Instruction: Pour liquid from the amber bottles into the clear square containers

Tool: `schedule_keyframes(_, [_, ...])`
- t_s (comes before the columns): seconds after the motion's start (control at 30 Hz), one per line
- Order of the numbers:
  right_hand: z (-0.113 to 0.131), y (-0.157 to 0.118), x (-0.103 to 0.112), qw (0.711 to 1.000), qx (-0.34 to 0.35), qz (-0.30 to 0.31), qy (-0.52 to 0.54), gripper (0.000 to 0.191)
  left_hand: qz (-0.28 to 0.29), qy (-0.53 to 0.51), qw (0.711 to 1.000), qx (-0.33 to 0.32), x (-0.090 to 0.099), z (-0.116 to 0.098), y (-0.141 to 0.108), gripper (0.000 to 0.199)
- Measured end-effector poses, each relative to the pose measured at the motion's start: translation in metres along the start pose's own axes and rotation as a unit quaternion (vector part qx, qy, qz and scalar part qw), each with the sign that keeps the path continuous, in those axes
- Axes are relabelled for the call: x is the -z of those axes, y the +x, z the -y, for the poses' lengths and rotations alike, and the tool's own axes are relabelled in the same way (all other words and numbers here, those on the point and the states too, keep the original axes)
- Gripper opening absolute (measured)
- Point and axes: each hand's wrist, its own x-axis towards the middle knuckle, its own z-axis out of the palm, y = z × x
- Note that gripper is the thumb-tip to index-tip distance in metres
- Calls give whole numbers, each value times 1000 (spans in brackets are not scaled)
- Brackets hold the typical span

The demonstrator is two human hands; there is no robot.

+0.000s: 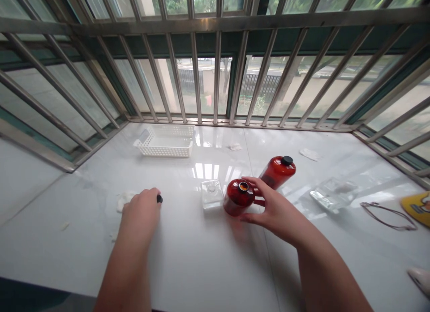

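Note:
My right hand point(265, 202) is wrapped round the side of a red-brown bottle point(235, 204), which stands upright with its mouth uncovered. Between the fingers of my left hand point(143, 209) is a small black cap point(159, 198), held low over the white surface. Just left of the uncapped bottle sits a clear square glass container point(211, 195) with a round opening on top. A second red-brown bottle point(277, 173), its black cap on, stands behind my right hand. Crumpled white tissue point(123, 201) lies beside my left hand.
A white perforated basket point(164, 151) stands near the window bars point(217, 79). To the right are a clear glass dish point(332, 194), a thin cord loop point(388, 215) and a yellow item point(418, 208). More white scraps point(309, 154) lie toward the back.

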Motion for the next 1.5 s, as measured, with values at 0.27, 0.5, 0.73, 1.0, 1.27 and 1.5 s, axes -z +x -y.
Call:
schedule_keyframes(0.27, [42,-34,15,914,230,-250,-222,65,-69,-414,905,-63,32,-43,-21,31])
schedule_keyframes(0.5, [71,-40,-24,890,405,-149,-146,37,175,-760,580,-237,38,-104,-61,29])
schedule_keyframes(0.73, [67,-29,-21,873,381,-263,-153,28,-126,-573,744,-319,30,-116,-63,55])
schedule_keyframes(1.0, [42,-9,-23,886,316,-260,-219,29,-245,-355,803,-412,-6,-142,-50,63])
schedule_keyframes(1.27, [42,-7,-23,903,287,-252,-197,29,-243,-369,807,-392,-9,-149,-52,48])
schedule_keyframes(1.5, [33,-3,-16,921,288,-237,-117,23,-225,-382,808,-388,-7,-149,-51,53])
